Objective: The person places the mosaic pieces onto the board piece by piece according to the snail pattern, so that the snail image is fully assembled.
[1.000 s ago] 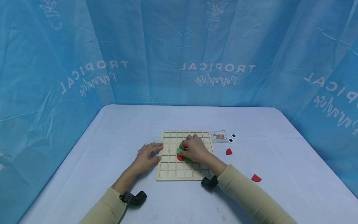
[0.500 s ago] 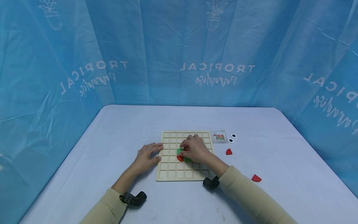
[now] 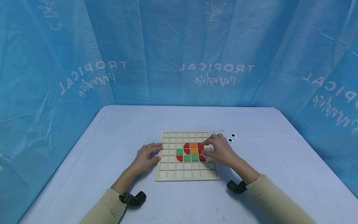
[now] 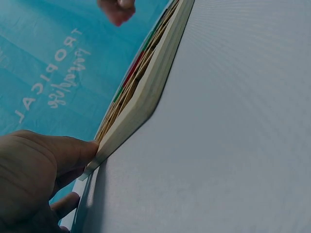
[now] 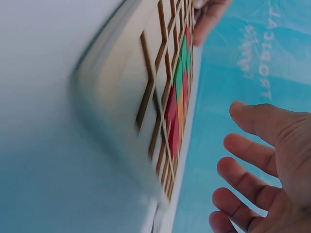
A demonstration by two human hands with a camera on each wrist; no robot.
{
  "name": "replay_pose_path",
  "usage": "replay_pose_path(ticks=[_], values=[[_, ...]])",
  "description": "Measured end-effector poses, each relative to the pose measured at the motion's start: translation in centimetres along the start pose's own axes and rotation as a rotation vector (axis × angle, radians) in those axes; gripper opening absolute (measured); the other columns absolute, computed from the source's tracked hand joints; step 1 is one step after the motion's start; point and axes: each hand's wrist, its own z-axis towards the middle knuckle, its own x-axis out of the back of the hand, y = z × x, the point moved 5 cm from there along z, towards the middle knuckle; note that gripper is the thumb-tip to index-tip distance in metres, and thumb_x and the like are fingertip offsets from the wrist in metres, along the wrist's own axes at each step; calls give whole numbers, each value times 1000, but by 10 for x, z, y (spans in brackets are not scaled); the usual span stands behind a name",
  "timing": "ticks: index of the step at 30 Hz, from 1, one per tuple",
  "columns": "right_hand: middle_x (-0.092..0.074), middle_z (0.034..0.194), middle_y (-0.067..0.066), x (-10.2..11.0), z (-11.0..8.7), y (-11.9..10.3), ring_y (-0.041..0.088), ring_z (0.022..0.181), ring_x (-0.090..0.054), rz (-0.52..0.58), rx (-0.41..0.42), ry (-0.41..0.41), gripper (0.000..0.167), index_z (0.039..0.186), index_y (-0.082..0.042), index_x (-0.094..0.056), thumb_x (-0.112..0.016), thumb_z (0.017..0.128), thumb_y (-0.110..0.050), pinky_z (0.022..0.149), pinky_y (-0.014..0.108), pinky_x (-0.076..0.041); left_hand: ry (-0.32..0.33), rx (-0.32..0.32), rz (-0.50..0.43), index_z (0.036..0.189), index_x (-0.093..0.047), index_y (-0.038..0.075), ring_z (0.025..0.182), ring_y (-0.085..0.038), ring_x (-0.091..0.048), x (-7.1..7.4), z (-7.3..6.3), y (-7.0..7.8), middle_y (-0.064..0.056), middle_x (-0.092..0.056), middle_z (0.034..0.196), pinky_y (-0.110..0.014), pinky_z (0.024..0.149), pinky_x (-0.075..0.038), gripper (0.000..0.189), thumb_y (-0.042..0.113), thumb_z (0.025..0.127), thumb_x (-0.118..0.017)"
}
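Note:
A wooden grid board (image 3: 167, 174) lies on the table. In it sit red rounded pieces (image 3: 180, 158), orange squares (image 3: 193, 145) and green squares (image 3: 195, 158), in a cluster around the middle. My left hand (image 3: 146, 157) rests at the board's left edge, fingertips and thumb touching the rim; the left wrist view shows the thumb (image 4: 77, 153) against that edge. Over the right part of the board hovers my right hand (image 3: 219, 151), fingers spread and loosely bent. In the right wrist view nothing lies between its thumb and fingers (image 5: 248, 182).
A small printed pattern card (image 3: 218, 133) lies at the board's upper right, mostly covered by the right hand. Beyond it are two white discs with black centres (image 3: 233, 135). A blue printed curtain (image 3: 179, 46) surrounds the white table (image 3: 126, 124).
My right hand has moved right, off the middle of the board, uncovering the red and orange pieces. Its hand and arm now cover two loose red pieces. The left hand stays put.

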Motion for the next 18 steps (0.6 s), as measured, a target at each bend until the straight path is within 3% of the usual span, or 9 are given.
replay_pose_path(ticks=[9,18], values=[[-63,101,4,34,-53,60,22,99,-46,-13,-113,32,29,102,-17,-72,-78,75,-27,71,32,-44,-7,5,0,132,-55,7,142,-34,-27,-1,2,0,-7,-46,146,-58,116,-6,48,11,85,-65],[-65,99,8,43,-104,101,27,97,-48,-81,-239,-17,29,98,-14,-73,-79,73,-27,71,41,-48,7,-11,14,131,-55,6,141,-35,-28,0,1,1,-9,-47,145,-59,115,-7,48,11,85,-65]])
